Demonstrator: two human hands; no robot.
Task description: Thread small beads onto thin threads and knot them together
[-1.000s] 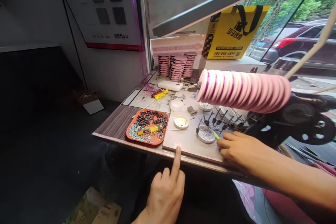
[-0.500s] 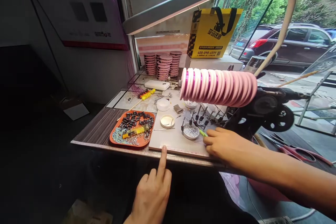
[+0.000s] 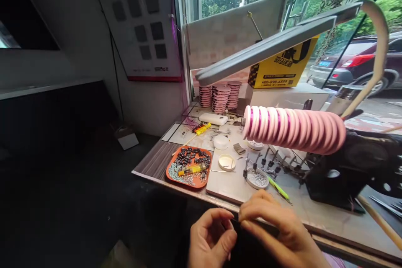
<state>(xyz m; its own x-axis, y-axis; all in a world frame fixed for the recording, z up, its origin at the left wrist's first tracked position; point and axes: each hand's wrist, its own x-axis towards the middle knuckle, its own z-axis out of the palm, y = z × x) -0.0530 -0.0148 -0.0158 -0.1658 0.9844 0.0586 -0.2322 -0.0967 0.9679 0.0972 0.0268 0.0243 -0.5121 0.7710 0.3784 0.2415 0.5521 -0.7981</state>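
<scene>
My left hand (image 3: 211, 238) and my right hand (image 3: 276, 230) meet below the table's front edge, fingertips pinched together. What they pinch is too small to make out. Just beyond them on the pale work board (image 3: 229, 184) lie a green stick (image 3: 278, 189) and a small white dish of tiny parts (image 3: 256, 178). A row of pink spools (image 3: 293, 129) sits on a horizontal rod of a black machine (image 3: 348, 171) to the right.
An orange tray (image 3: 188, 166) holds small black parts and a yellow tube. A white cap (image 3: 226, 162), a white box (image 3: 213, 118), stacked pink spools (image 3: 220, 95) and a yellow bag (image 3: 282, 65) stand further back. A grey lamp arm (image 3: 266, 48) hangs overhead. Scissors lie at far right.
My left hand lifted its pointing finger from the board's edge, and my right hand drew back off the board. Both now meet in a pinch below the table edge. The view tilted up.
</scene>
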